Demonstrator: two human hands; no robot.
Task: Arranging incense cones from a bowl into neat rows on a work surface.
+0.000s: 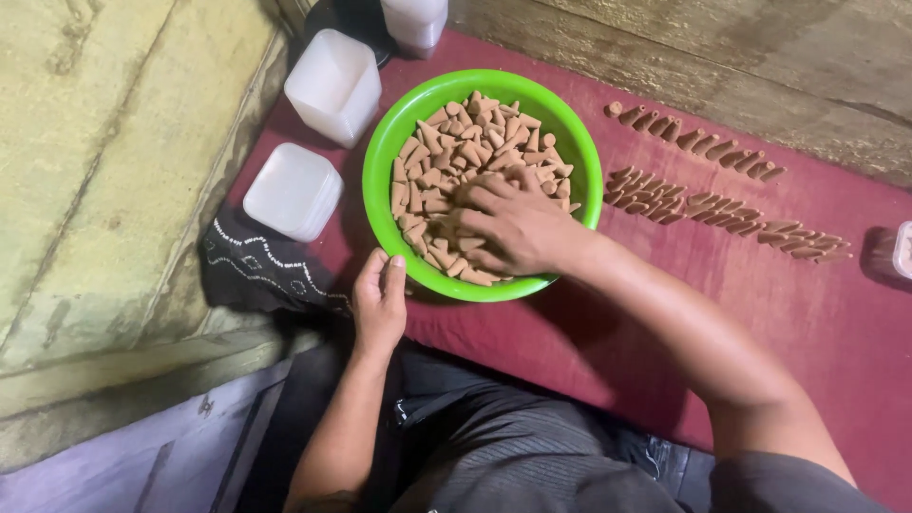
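A bright green round bowl [581, 161] sits on a dark red cloth [817, 313] and is heaped with several small tan cones [456, 142]. My right hand [513, 226] reaches into the bowl from the right, fingers curled down among the cones; whether any are gripped is hidden. My left hand [378, 302] rests by the bowl's near-left rim, its fingers pinched together and touching the rim's outside. Two rows of the same cones [722, 204] lie in lines on the cloth to the right of the bowl.
Two white square plastic containers [332, 85] [293, 190] stand left of the bowl, a third [415, 19] at the top edge. A dark patterned cloth [256, 266] lies at the left. A worn wooden board [760, 57] runs behind. My dark trousers [513, 446] fill the foreground.
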